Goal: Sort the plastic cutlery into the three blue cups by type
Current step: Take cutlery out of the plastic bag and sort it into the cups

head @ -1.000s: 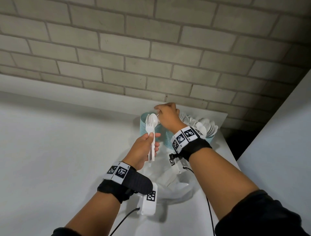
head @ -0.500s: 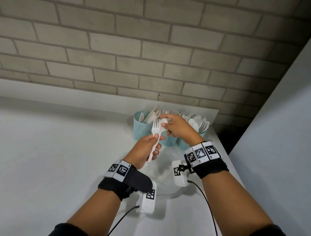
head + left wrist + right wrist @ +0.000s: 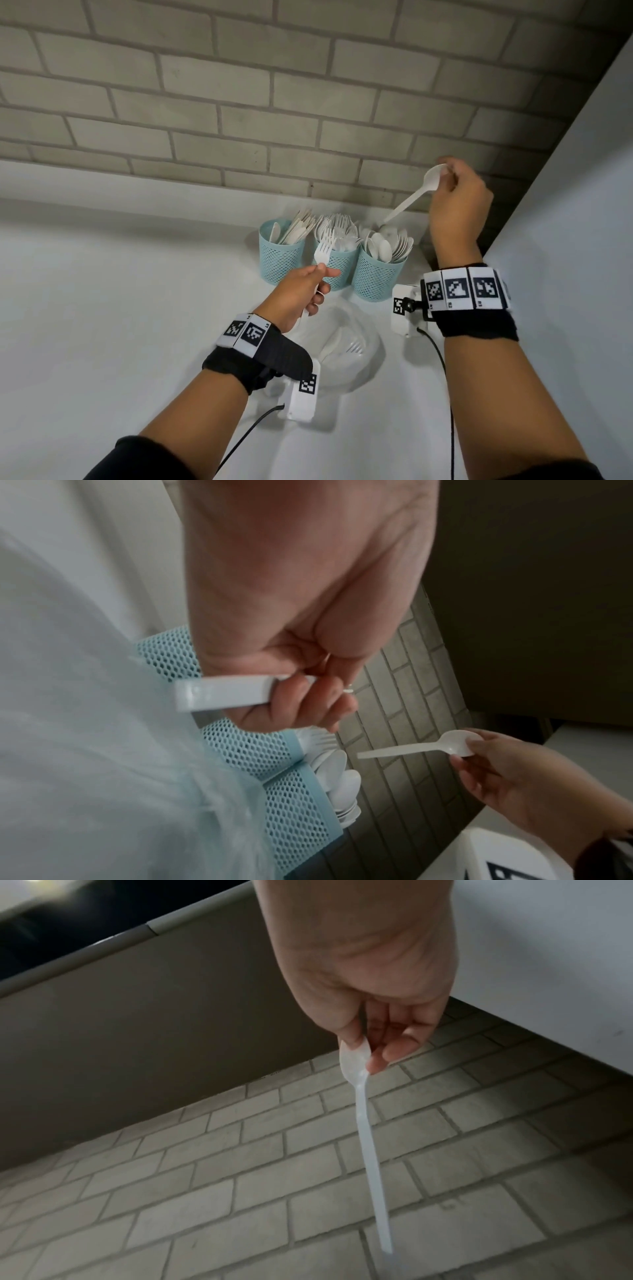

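Note:
Three blue mesh cups stand in a row by the brick wall: the left cup [image 3: 281, 260] holds knives, the middle cup [image 3: 337, 270] forks, the right cup [image 3: 378, 279] spoons. My left hand [image 3: 301, 291] grips a white fork [image 3: 323, 251] by its handle [image 3: 222, 693], tines up, in front of the middle cup. High above the right cup, my right hand [image 3: 455, 202] pinches a white spoon [image 3: 416, 195] by its bowl [image 3: 354, 1058], the handle hanging down toward the spoons.
A clear plastic bowl [image 3: 363, 363] with a little cutlery [image 3: 342, 346] in it sits on the white counter [image 3: 102, 308] just below my left hand. The brick wall [image 3: 239, 102] stands close behind the cups. A white panel [image 3: 565, 240] closes off the right side.
My right hand has taken the spoon out of the left hand's bundle and lifted it up and to the right, over the spoon cup. The left hand keeps only the fork.

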A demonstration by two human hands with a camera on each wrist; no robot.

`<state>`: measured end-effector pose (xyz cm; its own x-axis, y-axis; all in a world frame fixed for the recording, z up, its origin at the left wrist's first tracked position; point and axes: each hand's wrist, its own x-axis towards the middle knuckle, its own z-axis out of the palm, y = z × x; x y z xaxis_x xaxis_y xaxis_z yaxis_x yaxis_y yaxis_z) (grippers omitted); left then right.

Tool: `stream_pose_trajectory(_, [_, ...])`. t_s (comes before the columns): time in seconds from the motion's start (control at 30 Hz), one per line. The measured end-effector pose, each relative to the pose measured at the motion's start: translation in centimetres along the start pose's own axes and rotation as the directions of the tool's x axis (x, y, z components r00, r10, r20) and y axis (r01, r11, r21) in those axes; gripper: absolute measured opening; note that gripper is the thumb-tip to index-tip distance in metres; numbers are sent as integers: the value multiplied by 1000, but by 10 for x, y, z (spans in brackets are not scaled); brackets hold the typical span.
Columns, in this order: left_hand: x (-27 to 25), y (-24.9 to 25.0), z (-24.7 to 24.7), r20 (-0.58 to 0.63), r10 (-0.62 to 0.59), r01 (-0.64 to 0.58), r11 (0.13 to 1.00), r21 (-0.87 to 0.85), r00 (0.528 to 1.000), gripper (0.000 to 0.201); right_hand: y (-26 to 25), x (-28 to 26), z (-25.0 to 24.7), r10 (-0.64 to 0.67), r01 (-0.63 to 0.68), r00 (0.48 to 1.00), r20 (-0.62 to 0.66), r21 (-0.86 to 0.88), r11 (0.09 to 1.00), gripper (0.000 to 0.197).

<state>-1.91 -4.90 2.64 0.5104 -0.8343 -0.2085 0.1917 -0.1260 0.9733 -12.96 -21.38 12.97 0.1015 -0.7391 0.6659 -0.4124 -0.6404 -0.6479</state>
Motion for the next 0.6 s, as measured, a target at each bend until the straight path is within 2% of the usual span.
stream_pose_trajectory(0.07, [1, 1, 4, 7, -6, 6, 1000, -3, 1000, 33, 7, -2, 1, -18, 18, 1000, 10, -57, 998, 29])
stream_pose_trajectory(0.17, [0, 2, 8, 28, -8, 8, 1000, -6, 1000, 34, 26, -12, 14, -20, 39, 990, 138, -137, 990, 31])
stream_pose_trajectory(0.27, [0, 4, 11, 44, -3, 4, 1000, -6, 999, 35, 45, -29, 30, 15, 85, 946, 323, -294, 952, 31])
stream_pose_trajectory(0.37, [0, 3, 11, 55, 4, -4, 1000, 0, 998, 36, 54, -47, 41, 132, 65, 892, 433, -412, 909, 31])
stream_pose_trajectory(0.5, [1, 1, 9, 67, 31, -32, 999, 19, 997, 35, 42, -46, 38, 177, 93, 853, 492, -475, 875, 33])
stream_pose_trajectory(0.57, [2, -1, 9, 80, 58, -60, 998, 26, 995, 33, 28, -42, 33, 121, 109, 872, 474, -429, 897, 40])
stream_pose_trajectory(0.6, [3, -2, 9, 85, 67, -69, 997, 23, 994, 31, 20, -40, 30, 78, 108, 875, 478, -349, 931, 45])
